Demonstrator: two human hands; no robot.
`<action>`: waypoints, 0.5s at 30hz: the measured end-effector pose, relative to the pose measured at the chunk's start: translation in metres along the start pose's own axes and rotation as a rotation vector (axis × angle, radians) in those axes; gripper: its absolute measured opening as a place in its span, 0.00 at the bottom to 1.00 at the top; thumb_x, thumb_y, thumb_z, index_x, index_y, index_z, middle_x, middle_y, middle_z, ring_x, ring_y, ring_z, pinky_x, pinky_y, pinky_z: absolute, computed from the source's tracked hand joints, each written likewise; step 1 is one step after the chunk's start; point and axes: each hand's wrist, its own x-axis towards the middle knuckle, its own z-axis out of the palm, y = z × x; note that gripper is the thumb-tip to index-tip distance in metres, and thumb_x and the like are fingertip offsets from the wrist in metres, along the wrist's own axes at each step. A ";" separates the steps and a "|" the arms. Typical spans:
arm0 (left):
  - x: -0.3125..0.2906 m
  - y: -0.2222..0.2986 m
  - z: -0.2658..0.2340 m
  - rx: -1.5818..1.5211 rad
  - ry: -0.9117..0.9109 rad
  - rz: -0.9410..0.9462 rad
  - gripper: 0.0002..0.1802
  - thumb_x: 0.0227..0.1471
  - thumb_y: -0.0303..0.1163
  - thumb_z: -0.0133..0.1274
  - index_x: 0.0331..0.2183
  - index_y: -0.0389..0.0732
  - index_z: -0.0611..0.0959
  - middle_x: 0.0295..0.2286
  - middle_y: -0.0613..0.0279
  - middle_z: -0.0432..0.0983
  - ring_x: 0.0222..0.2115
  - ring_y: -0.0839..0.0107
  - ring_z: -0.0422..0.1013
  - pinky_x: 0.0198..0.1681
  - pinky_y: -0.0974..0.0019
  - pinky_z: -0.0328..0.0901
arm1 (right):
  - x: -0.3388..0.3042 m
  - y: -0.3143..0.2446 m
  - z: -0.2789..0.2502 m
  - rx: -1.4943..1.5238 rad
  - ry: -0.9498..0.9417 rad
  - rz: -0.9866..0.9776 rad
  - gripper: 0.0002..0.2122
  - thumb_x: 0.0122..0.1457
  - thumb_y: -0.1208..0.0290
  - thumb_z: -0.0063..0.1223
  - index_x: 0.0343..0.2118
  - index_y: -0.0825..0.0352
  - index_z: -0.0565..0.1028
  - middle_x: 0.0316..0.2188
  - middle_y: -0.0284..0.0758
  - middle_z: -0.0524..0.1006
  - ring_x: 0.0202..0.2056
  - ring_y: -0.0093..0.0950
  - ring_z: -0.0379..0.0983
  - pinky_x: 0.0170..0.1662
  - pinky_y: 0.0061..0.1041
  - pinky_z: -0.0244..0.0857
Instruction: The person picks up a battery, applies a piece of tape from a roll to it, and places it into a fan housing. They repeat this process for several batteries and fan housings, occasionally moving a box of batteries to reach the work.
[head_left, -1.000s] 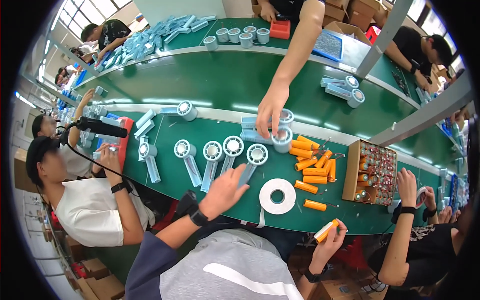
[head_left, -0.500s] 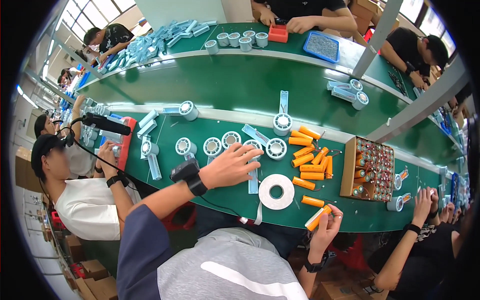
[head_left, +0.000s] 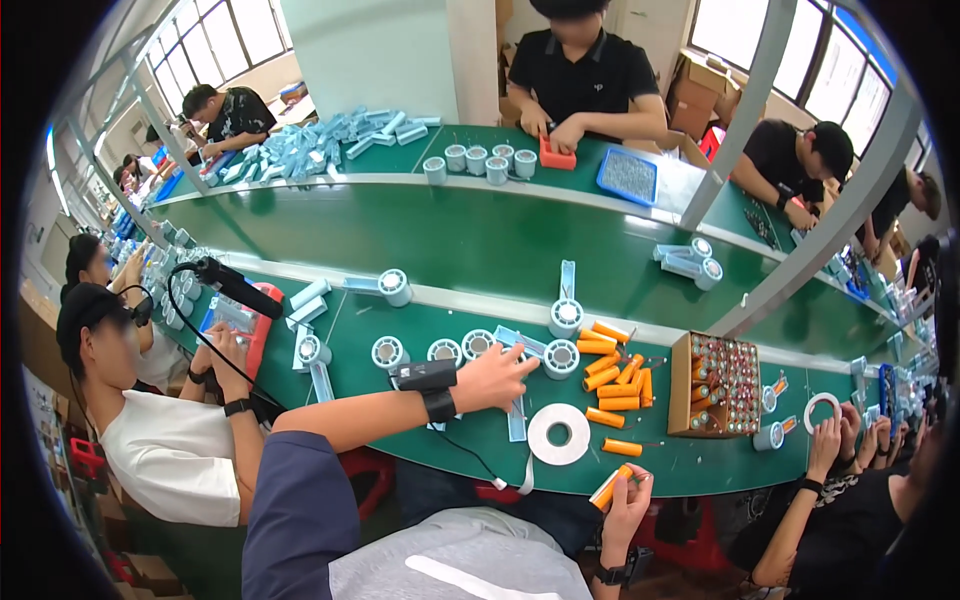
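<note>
My left hand [head_left: 495, 378] reaches over a light-blue fan housing, whose trough-like handle [head_left: 517, 422] sticks out below it. Its fingers are stretched and somewhat apart; the housing's round head is mostly hidden under them. Low on the right, my right hand [head_left: 627, 502] pinches an orange cylindrical battery [head_left: 607, 491] with a pale strip along its side, held tilted off the table edge. Between the hands lies a roll of white tape [head_left: 538, 440], its loose end hanging toward the edge. Several orange batteries [head_left: 620, 404] with wires lie beyond it, and a lone battery [head_left: 622, 448] lies nearer me.
A cardboard box [head_left: 684, 420] packed with batteries stands right of the pile. Other fan housings [head_left: 390, 352] line the green table [head_left: 360, 425]. A black cable [head_left: 465, 455] trails from my left wrist. Co-workers sit at left, right and across the belt [head_left: 430, 225].
My view has tilted up. The left hand's spread fingers have drawn closer together over the fan housing. My right hand still holds the battery, now lower and turned slightly.
</note>
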 end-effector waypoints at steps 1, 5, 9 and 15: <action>-0.002 0.001 -0.004 0.017 -0.007 0.052 0.17 0.33 0.48 0.68 0.22 0.47 0.84 0.48 0.58 0.68 0.44 0.62 0.65 0.39 0.60 0.66 | -0.002 -0.004 0.006 -0.009 -0.004 -0.011 0.10 0.68 0.70 0.48 0.49 0.65 0.68 0.23 0.24 0.70 0.20 0.10 0.62 0.21 0.10 0.52; 0.001 -0.006 0.007 0.050 0.048 0.190 0.14 0.34 0.47 0.67 0.18 0.48 0.83 0.43 0.60 0.70 0.42 0.63 0.67 0.38 0.62 0.65 | -0.010 -0.016 0.032 -0.036 -0.045 -0.057 0.10 0.67 0.71 0.49 0.49 0.65 0.68 0.23 0.23 0.70 0.19 0.10 0.60 0.20 0.10 0.51; 0.004 -0.021 0.003 -0.105 0.082 0.251 0.13 0.39 0.44 0.65 0.17 0.48 0.82 0.32 0.65 0.71 0.38 0.65 0.69 0.39 0.63 0.63 | -0.016 -0.021 0.043 -0.043 -0.205 -0.094 0.11 0.67 0.71 0.49 0.49 0.65 0.68 0.25 0.24 0.71 0.20 0.09 0.61 0.21 0.10 0.52; -0.016 -0.012 -0.003 -0.501 0.036 0.176 0.11 0.45 0.40 0.63 0.22 0.45 0.81 0.28 0.66 0.71 0.37 0.64 0.68 0.42 0.60 0.63 | -0.016 -0.016 0.042 -0.032 -0.092 -0.078 0.12 0.66 0.74 0.50 0.51 0.66 0.66 0.29 0.28 0.72 0.23 0.12 0.64 0.25 0.11 0.58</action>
